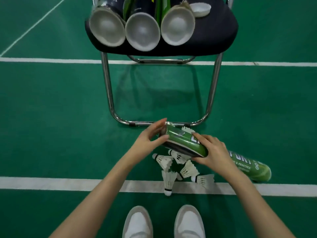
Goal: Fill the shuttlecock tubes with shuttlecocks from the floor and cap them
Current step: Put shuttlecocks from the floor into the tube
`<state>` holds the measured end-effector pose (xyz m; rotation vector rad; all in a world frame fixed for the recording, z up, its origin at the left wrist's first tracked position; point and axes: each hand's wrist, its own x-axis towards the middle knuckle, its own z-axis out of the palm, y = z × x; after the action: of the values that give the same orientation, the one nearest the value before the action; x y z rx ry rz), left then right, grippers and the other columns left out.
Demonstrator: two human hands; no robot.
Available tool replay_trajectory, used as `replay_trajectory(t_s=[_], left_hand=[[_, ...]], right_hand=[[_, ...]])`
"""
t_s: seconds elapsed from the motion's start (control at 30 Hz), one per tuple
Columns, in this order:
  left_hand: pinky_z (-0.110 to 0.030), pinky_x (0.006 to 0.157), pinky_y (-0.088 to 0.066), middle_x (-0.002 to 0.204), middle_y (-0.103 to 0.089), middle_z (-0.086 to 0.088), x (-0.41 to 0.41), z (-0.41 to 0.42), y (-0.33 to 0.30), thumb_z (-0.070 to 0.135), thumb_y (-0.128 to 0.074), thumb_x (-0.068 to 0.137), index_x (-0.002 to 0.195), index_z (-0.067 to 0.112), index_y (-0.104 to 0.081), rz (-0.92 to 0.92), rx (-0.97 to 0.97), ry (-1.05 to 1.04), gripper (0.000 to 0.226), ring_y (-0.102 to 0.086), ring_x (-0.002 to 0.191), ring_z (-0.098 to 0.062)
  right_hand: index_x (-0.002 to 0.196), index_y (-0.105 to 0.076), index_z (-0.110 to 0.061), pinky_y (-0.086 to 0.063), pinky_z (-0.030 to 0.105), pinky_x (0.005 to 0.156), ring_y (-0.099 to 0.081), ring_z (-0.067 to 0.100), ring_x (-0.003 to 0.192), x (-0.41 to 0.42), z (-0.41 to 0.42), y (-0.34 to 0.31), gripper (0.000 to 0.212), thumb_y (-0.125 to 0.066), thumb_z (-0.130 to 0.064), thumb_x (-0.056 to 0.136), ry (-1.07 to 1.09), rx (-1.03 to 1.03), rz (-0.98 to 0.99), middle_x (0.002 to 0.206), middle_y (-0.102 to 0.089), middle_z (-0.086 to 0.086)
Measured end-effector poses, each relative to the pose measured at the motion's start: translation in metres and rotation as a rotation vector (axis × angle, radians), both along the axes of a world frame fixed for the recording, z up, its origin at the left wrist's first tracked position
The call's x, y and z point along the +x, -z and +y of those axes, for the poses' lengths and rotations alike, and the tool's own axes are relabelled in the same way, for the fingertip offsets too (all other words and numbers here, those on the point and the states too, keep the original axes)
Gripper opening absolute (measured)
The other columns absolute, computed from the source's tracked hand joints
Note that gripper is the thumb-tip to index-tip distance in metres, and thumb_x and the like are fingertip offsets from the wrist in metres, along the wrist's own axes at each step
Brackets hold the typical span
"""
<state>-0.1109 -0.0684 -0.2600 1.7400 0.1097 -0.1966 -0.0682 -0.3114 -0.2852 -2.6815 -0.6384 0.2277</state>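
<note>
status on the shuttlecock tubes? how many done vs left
Done, apparently: three tubes lie on the chair with white caps on their near ends; their contents can't be seen. In hand: the right hand grips a green tube while the left hand works at its far end. Left: several loose shuttlecocks on the floor, a second green tube lying there, and a spare cap on the chair.

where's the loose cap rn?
In the head view, the loose cap lies on the chair seat at top right, just right of the three capped tubes lying there.
</note>
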Motion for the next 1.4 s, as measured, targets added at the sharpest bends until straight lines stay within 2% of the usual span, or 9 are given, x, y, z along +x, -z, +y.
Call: replay_trajectory(t_s=[0.17, 0.37, 0.63, 0.7, 0.83, 0.93, 1.13, 1.27, 1.4], left_hand=[[-0.017, 0.096, -0.044, 0.122, -0.056, 0.014, -0.003, -0.006, 0.043, 0.04, -0.063, 0.076, 0.13, 0.036, -0.042, 0.041, -0.034, -0.128, 0.058, -0.055, 0.114, -0.002], [-0.009, 0.081, -0.048, 0.112, -0.059, 0.011, -0.016, -0.005, 0.085, 0.018, -0.059, 0.09, 0.124, 0.03, -0.045, 0.087, -0.006, -0.246, 0.038, -0.058, 0.104, -0.001], [-0.002, 0.081, -0.035, 0.117, -0.056, 0.011, -0.037, -0.021, 0.125, 0.003, -0.053, 0.092, 0.098, 0.027, -0.065, 0.09, 0.333, -0.072, 0.028, -0.052, 0.109, -0.006], [-0.009, 0.086, -0.037, 0.129, -0.051, 0.007, -0.038, -0.022, 0.131, -0.005, -0.046, 0.091, 0.099, 0.024, -0.069, 0.048, 0.424, 0.016, 0.038, -0.048, 0.118, -0.01], [-0.037, 0.11, -0.033, 0.148, -0.039, -0.002, -0.037, -0.022, 0.137, -0.017, -0.037, 0.084, 0.108, 0.022, -0.071, -0.036, 0.575, 0.149, 0.057, -0.027, 0.141, -0.023], [-0.038, 0.107, -0.034, 0.15, -0.037, -0.002, -0.035, -0.019, 0.136, -0.016, -0.036, 0.085, 0.116, 0.024, -0.067, -0.057, 0.669, 0.198, 0.06, -0.022, 0.143, -0.022], [-0.032, 0.078, -0.043, 0.13, -0.058, -0.004, -0.029, -0.009, 0.139, -0.007, -0.053, 0.086, 0.114, 0.023, -0.068, -0.212, 0.831, 0.134, 0.044, -0.058, 0.111, -0.028], [-0.029, 0.062, -0.043, 0.109, -0.068, -0.005, -0.027, 0.001, 0.139, 0.001, -0.073, 0.075, 0.101, 0.021, -0.072, -0.29, 0.878, 0.076, 0.032, -0.067, 0.087, -0.028], [-0.026, 0.052, -0.037, 0.094, -0.069, -0.002, -0.026, 0.006, 0.134, 0.009, -0.082, 0.068, 0.088, 0.02, -0.072, -0.333, 0.936, -0.036, 0.025, -0.064, 0.067, -0.023]], right_hand=[[0.139, -0.025, -0.041, -0.027, 0.037, 0.095, -0.04, 0.02, 0.116, -0.001, -0.001, 0.027, 0.083, -0.069, -0.053, 0.069, 0.015, -0.035, 0.023, 0.128, -0.047, -0.001], [0.13, -0.022, -0.052, -0.029, 0.036, 0.09, -0.042, 0.019, 0.11, -0.008, -0.006, 0.041, 0.081, -0.07, -0.053, 0.065, 0.1, 0.065, 0.048, 0.119, -0.05, -0.004], [0.132, -0.032, -0.045, -0.03, 0.037, 0.086, -0.047, 0.023, 0.106, -0.026, -0.018, 0.051, 0.083, -0.074, -0.049, 0.061, 0.133, 0.071, 0.014, 0.113, -0.054, 0.0], [0.133, -0.034, -0.044, -0.031, 0.039, 0.086, -0.047, 0.024, 0.104, -0.028, -0.019, 0.053, 0.084, -0.076, -0.047, 0.06, 0.139, 0.068, 0.018, 0.113, -0.055, 0.0], [0.133, -0.036, -0.041, -0.033, 0.042, 0.085, -0.048, 0.026, 0.103, -0.031, -0.02, 0.055, 0.085, -0.076, -0.047, 0.059, 0.147, 0.047, 0.012, 0.112, -0.056, 0.001], [0.133, -0.038, -0.038, -0.034, 0.044, 0.086, -0.049, 0.029, 0.105, -0.032, -0.022, 0.057, 0.084, -0.077, -0.044, 0.059, 0.151, 0.033, 0.019, 0.113, -0.056, 0.003], [0.133, -0.041, -0.035, -0.036, 0.045, 0.083, -0.051, 0.031, 0.101, -0.034, -0.023, 0.062, 0.085, -0.078, -0.043, 0.057, 0.145, 0.013, 0.0, 0.111, -0.058, 0.005], [0.134, -0.04, -0.034, -0.035, 0.045, 0.083, -0.05, 0.032, 0.103, -0.036, -0.022, 0.063, 0.086, -0.079, -0.043, 0.057, 0.14, 0.003, 0.002, 0.112, -0.057, 0.006], [0.135, -0.039, -0.036, -0.033, 0.043, 0.084, -0.048, 0.031, 0.105, -0.036, -0.022, 0.063, 0.086, -0.077, -0.045, 0.058, 0.14, -0.008, 0.022, 0.115, -0.056, 0.005]])
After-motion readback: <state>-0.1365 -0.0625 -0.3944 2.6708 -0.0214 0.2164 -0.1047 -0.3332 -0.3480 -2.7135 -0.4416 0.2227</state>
